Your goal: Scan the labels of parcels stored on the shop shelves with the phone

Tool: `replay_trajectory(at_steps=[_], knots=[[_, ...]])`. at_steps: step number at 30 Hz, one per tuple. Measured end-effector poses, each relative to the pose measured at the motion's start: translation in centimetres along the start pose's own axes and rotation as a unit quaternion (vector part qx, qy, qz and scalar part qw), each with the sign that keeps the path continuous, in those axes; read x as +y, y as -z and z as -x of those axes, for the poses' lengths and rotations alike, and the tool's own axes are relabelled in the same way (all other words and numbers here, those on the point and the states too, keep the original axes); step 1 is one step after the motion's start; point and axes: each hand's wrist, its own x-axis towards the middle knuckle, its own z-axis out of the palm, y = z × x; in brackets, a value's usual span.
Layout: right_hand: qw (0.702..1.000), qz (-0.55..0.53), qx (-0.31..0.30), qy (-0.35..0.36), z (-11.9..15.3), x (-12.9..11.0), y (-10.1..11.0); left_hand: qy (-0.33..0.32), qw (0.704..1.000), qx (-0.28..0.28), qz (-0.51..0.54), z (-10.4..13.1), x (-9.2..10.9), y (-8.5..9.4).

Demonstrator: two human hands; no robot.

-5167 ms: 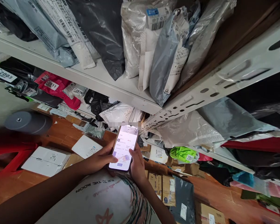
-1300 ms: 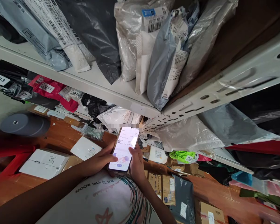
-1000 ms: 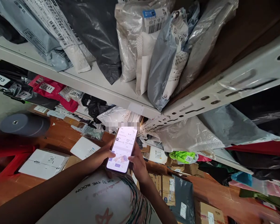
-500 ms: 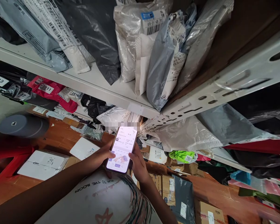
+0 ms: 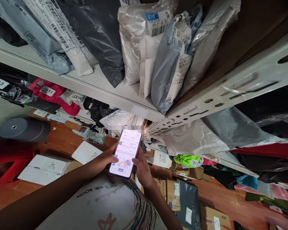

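A smartphone (image 5: 125, 153) with a lit, mostly white and lilac screen is held upright in front of my white printed shirt (image 5: 96, 204). My left hand (image 5: 109, 159) grips its left edge, thumb lying over the lower left of the screen. On the other side, my right hand (image 5: 142, 167) wraps the right edge, its thumb at the lower right of the screen. The fingers behind the phone are hidden. Just beyond the phone's top edge lies a white parcel bag (image 5: 121, 118) on a lower shelf.
A metal shelf (image 5: 105, 92) with grey and white parcel bags (image 5: 144, 41) spans above my hands; its perforated post (image 5: 206, 105) runs to the right. Cardboard boxes (image 5: 174, 195), a white box (image 5: 44, 169), a red plastic stool (image 5: 12, 166) and a grey cylinder (image 5: 24, 127) stand on the floor.
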Motion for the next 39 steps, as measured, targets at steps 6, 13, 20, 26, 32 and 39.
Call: replay_trajectory(at_steps=[6,13,20,26,32,39], knots=[[0.998,-0.052,-0.026,-0.023,0.1,-0.2,-0.3,-0.008,1.000,-0.002,0.006,-0.1,-0.1,0.3],[0.991,-0.059,-0.117,-0.008,0.6,-1.2,-0.2,-0.013,1.000,0.002,0.006,-0.1,-0.2,0.4],[0.986,0.013,-0.164,0.003,0.6,-1.0,0.5,-0.007,1.000,0.017,0.000,0.2,0.1,0.0],[0.986,0.053,-0.154,0.021,0.6,-1.0,0.5,-0.008,1.000,0.001,0.011,0.2,-0.3,0.3],[0.986,0.072,-0.150,0.030,0.7,-0.6,0.6,-0.010,1.000,-0.005,0.007,0.3,-0.5,0.4],[0.987,0.064,-0.147,0.032,1.0,-0.5,0.5,-0.002,1.000,0.005,0.000,0.3,-0.2,0.1]])
